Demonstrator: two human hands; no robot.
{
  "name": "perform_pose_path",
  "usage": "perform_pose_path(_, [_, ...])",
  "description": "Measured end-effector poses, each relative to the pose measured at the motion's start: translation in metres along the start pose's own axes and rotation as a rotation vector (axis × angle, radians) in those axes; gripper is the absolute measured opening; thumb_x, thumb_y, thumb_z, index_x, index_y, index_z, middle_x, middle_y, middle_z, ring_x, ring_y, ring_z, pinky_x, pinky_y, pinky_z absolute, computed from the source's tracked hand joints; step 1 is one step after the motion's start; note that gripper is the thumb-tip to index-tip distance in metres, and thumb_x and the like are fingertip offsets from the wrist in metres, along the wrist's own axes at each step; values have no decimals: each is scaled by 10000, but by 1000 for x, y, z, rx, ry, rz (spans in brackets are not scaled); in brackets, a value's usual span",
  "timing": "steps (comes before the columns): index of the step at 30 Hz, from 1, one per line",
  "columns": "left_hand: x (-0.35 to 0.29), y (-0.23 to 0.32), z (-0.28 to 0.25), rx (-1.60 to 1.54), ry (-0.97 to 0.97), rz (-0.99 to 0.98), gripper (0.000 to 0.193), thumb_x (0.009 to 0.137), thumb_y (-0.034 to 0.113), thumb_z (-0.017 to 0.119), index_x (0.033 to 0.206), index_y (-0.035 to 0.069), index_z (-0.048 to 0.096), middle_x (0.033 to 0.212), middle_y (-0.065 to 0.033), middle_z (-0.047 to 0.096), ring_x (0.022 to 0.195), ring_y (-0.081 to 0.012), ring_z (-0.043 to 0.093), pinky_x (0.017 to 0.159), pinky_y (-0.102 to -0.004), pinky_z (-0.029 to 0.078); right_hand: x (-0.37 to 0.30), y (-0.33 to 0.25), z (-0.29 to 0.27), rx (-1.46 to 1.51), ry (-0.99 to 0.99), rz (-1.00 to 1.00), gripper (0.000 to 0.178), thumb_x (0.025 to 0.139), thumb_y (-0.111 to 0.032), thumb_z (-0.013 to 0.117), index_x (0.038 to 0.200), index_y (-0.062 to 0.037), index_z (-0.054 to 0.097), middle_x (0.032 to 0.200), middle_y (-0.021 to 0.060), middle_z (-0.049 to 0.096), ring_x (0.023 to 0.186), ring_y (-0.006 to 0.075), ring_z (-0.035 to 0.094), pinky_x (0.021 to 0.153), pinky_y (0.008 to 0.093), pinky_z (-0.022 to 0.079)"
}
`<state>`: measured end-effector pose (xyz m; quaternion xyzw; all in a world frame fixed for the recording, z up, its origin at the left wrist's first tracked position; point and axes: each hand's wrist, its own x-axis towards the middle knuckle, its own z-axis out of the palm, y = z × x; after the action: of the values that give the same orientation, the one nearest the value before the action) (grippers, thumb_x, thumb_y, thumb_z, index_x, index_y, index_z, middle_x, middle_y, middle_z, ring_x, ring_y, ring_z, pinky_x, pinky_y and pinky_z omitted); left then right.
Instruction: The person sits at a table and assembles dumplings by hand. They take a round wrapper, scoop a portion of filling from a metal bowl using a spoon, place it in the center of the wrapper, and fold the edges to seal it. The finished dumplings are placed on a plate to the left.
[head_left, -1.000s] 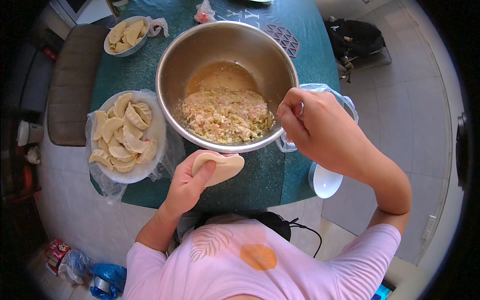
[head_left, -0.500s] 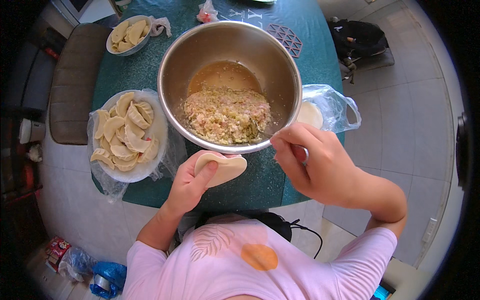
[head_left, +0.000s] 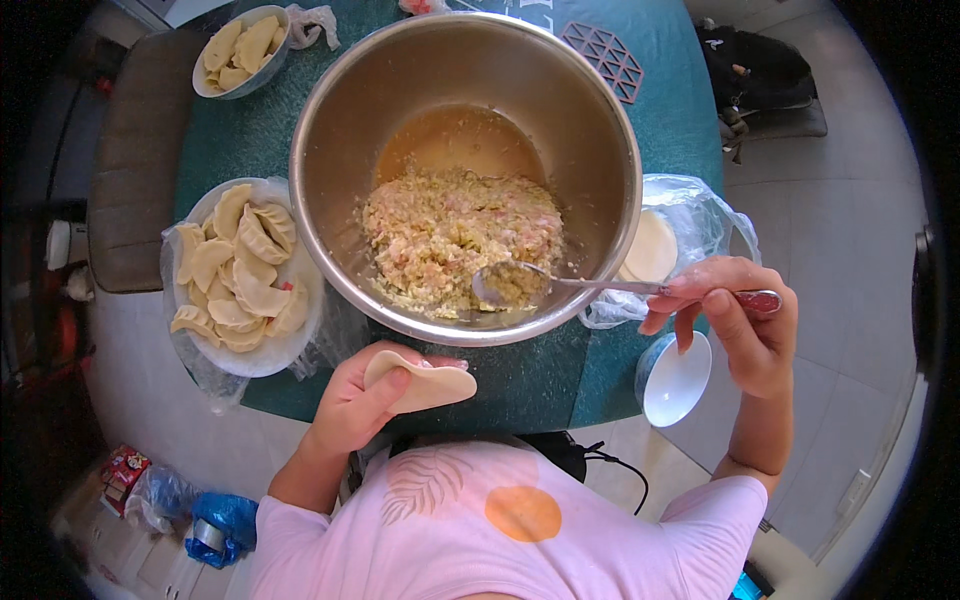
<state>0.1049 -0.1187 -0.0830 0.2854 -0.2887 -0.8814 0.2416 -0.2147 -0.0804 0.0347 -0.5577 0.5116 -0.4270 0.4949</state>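
A round dumpling wrapper (head_left: 425, 387) lies across the fingers of my left hand (head_left: 357, 405), the thumb pressing on top of it. My right hand (head_left: 745, 320) grips the handle of a metal spoon (head_left: 515, 284), whose bowl carries a little filling over the near side of a big steel bowl (head_left: 312, 190). Inside that bowl sits minced meat and vegetable filling (head_left: 460, 235), with brownish liquid pooled at its far side. Just below my right hand is a small white bowl (head_left: 680, 385). More wrappers (head_left: 650, 248) lie in a clear plastic bag right of the steel bowl.
On the left, a plastic-covered plate (head_left: 300, 345) holds several folded dumplings. Another bowl of dumplings (head_left: 240, 55) stands at the far left. A brown lattice trivet (head_left: 603, 62) lies far right. A padded chair (head_left: 140, 190) is beside the table, and bags (head_left: 220, 525) rest on the floor.
My right hand has moved right and drawn the spoon out of the filling. The small white bowl it was hiding now shows. My left hand has shifted slightly left and down with the wrapper.
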Motion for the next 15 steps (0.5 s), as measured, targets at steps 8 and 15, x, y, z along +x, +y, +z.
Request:
perform_pose_path(8, [2,-2,-2,-3,15,22,281,924,163,494,1154,2,496,1174,-217,553,1115,-301,535,967,-417,409,9,22,-6,-78,-91,29,205,896,5,460,1023,49,615,918,174,657,786,236,671,563,243,507])
perform_pose_path(15, [4,1,3,19,90,-25,365,907,178,499,1199,-37,454,1165,-212,557,1101,-297,544,962,-407,415,6,11,-16,79,-50,-75,202,881,24,463,987,47,634,885,176,660,771,240,672,538,237,504])
